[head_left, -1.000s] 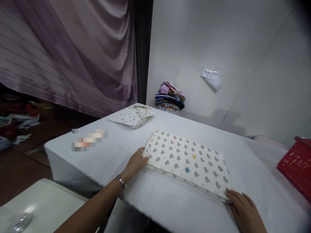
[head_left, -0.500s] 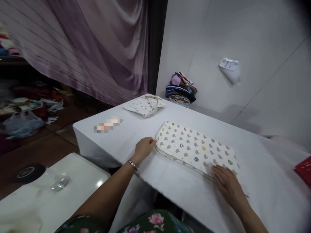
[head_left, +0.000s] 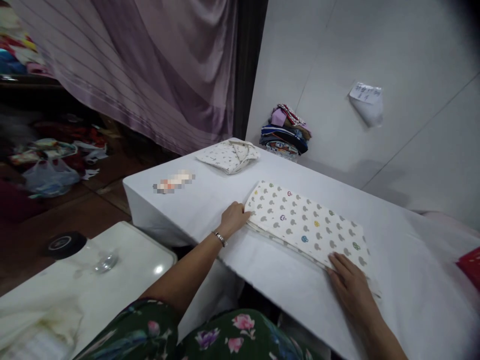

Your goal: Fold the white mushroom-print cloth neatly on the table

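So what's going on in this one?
A person has both hands on a folded mushroom-print cloth lying flat on a white-covered table. The left hand is at its near left corner, the right hand on the near edge towards the right. A second folded cloth lies farther back, untouched.

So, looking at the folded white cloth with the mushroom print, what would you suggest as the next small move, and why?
I'd probably even up the near edge of the folded white mushroom-print cloth, sliding the right hand along it. Lower layers show there beneath the top one, and the left hand is at the left end, seemingly placed to steady it.
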Demonstrator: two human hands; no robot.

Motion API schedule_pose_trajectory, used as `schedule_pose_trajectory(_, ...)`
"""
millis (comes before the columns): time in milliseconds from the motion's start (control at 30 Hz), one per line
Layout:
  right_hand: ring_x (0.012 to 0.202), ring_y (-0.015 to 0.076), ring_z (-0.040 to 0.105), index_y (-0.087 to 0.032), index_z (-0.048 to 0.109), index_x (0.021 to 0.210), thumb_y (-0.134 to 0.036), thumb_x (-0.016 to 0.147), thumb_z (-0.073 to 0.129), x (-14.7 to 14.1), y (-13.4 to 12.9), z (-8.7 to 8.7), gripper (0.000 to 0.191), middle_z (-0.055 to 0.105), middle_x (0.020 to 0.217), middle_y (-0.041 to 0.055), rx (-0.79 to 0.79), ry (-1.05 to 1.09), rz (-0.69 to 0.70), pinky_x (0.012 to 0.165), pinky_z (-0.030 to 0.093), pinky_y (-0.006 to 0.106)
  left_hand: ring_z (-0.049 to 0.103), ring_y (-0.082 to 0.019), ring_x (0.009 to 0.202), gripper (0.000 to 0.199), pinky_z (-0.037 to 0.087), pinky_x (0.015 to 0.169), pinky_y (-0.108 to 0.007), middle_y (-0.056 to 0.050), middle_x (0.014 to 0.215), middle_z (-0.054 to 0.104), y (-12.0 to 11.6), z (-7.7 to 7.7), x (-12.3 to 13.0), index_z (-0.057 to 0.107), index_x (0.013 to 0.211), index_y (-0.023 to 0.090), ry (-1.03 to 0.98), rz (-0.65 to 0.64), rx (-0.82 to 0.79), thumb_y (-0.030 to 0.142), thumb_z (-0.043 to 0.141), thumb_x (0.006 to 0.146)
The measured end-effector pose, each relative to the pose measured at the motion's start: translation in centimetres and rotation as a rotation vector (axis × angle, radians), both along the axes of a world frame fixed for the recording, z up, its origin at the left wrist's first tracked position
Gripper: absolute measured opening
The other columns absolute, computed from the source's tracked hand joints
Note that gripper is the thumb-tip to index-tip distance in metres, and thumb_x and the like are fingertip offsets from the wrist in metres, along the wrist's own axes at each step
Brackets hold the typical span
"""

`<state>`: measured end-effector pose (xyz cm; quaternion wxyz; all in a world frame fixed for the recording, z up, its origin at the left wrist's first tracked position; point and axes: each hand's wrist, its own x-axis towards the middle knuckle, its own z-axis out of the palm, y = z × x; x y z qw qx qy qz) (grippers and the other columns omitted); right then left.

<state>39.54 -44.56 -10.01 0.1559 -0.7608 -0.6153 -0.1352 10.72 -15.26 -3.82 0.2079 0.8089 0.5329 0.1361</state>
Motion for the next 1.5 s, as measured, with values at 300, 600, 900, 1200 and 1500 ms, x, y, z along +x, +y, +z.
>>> schedule_pose_trajectory(300,0.123,0.0264,0.044,-0.021,0.053,0.125,-0.045,0.091,0.036,-0.5,-2.2,-0.1,0.045,0.052,0.131,0.0106,-0.071,-0.037,-0.104,0.099,0.033,0.048,0.058,-0.019,0.077,0.024,0.04,0.065,-0.029,-0.007,0.087,0.062,1.1,-1.2,-0.3,0.06,0.071,0.018,0.032,0.062,0.021,0.037,0.047,0.077)
schedule_pose_trajectory(600,0.12,0.0221,0.048,-0.022,0.056,0.121,-0.033,0.093,0.036,-0.2,-3.3,0.8,0.037,0.057,0.126,0.0082,-0.017,0.024,-0.174,0.099,0.031,0.046,0.057,-0.024,0.088,0.032,0.044,0.074,-0.035,-0.01,0.097,0.06,0.5,-0.6,-0.3,0.061,0.087,0.018,0.05,0.051,0.153,0.046,0.048,0.08)
schedule_pose_trajectory(900,0.113,0.0225,0.054,-0.023,0.064,0.105,-0.031,0.092,0.04,0.7,-2.6,2.3,0.029,0.065,0.114,0.0057,0.009,0.091,-0.117,0.099,0.031,0.047,0.049,-0.025,0.108,0.026,0.035,0.094,-0.04,-0.008,0.112,0.059,-3.7,-1.2,3.3,0.064,0.102,0.024,-0.118,-0.669,0.357,0.036,0.05,0.083)
schedule_pose_trajectory(1200,0.092,0.02,0.063,-0.024,0.064,0.102,-0.03,0.092,0.037,1.5,-1.3,4.3,0.029,0.069,0.102,0.0027,-0.02,0.286,-0.127,0.097,0.036,0.043,0.052,-0.021,0.095,0.034,0.038,0.09,-0.037,-0.006,0.095,0.063,-3.1,-0.7,5.5,0.066,0.087,0.022,-0.04,-0.726,0.135,0.036,0.035,0.089)
schedule_pose_trajectory(1500,0.098,0.0201,0.062,-0.024,0.064,0.107,-0.03,0.091,0.039,1.3,-1.8,3.9,0.03,0.068,0.106,0.0027,-0.002,0.306,-0.134,0.085,0.049,0.035,0.052,-0.021,0.098,0.028,0.039,0.089,-0.035,-0.008,0.104,0.06,-4.2,-1.1,5.7,0.063,0.094,0.021,-0.122,-0.73,0.311,0.028,0.036,0.089)
